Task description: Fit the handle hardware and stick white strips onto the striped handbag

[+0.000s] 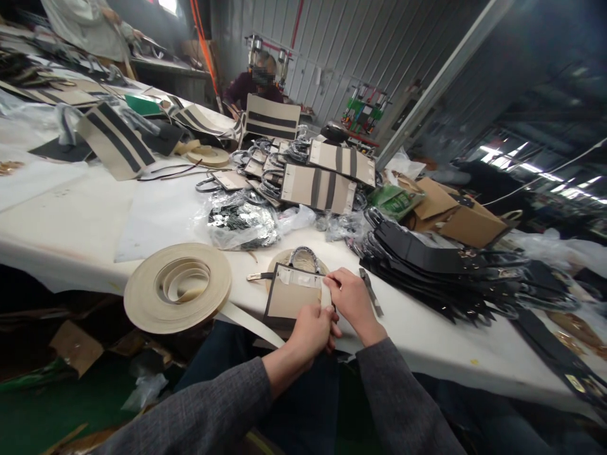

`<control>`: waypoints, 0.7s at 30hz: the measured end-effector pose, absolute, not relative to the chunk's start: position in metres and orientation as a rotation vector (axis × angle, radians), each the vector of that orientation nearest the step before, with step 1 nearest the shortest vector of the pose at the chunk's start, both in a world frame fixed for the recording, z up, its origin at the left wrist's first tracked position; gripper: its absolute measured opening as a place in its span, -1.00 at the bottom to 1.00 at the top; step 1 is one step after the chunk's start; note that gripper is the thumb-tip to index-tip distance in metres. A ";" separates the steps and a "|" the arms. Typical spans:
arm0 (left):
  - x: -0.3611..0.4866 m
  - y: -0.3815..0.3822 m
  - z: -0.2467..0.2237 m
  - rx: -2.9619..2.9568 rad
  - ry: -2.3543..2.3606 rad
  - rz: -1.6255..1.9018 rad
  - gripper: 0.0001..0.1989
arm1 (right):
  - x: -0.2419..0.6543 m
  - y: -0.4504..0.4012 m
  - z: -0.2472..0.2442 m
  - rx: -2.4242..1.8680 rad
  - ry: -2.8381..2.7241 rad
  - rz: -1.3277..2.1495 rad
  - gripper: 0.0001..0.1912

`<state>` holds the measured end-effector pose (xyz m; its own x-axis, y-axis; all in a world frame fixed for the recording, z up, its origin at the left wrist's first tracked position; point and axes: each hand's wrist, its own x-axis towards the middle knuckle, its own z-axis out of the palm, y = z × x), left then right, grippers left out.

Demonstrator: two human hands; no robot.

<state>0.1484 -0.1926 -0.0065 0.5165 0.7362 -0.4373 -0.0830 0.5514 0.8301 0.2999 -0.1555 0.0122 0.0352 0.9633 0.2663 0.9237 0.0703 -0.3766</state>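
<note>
A small beige bag panel point(291, 297) with dark edges and a wrapped handle lies at the table's front edge. Along its right side runs a pale tape strip point(325, 296). My right hand point(348, 297) pinches the strip's upper end at the panel's top right corner. Lower down, my left hand point(310, 328) has its fingers closed round the strip's lower part. To the left rests a large roll of cream tape point(177, 287), and its loose end passes under my left wrist.
Behind are stacked beige striped panels point(317, 188) and a plastic bag of metal pieces point(244, 221). Black bag parts point(422, 265) are piled at right, near a cardboard box point(469, 218). A person point(253, 82) sits across the table; another stands at upper left.
</note>
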 end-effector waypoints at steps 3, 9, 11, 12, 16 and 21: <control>0.150 -0.191 -0.006 0.846 0.898 0.569 -0.69 | 0.300 -0.154 0.011 -1.843 -1.885 0.127 -0.79; 0.154 -0.190 -0.008 0.803 0.910 0.530 -0.70 | 0.304 -0.151 0.005 -1.860 -1.604 0.266 -0.61; 0.154 -0.190 -0.009 0.778 0.911 0.530 -0.70 | 0.306 -0.155 0.005 -1.820 -1.600 0.249 -0.64; 0.154 -0.190 -0.009 0.772 0.907 0.535 -0.69 | 0.307 -0.158 0.005 -1.776 -1.666 0.242 -0.76; 0.155 -0.191 -0.009 0.778 0.906 0.533 -0.70 | 0.314 -0.169 0.009 -1.673 -1.895 0.320 -0.77; 0.159 -0.194 -0.007 0.791 0.897 0.543 -0.71 | 0.326 -0.163 0.014 -1.741 -1.996 0.378 -0.79</control>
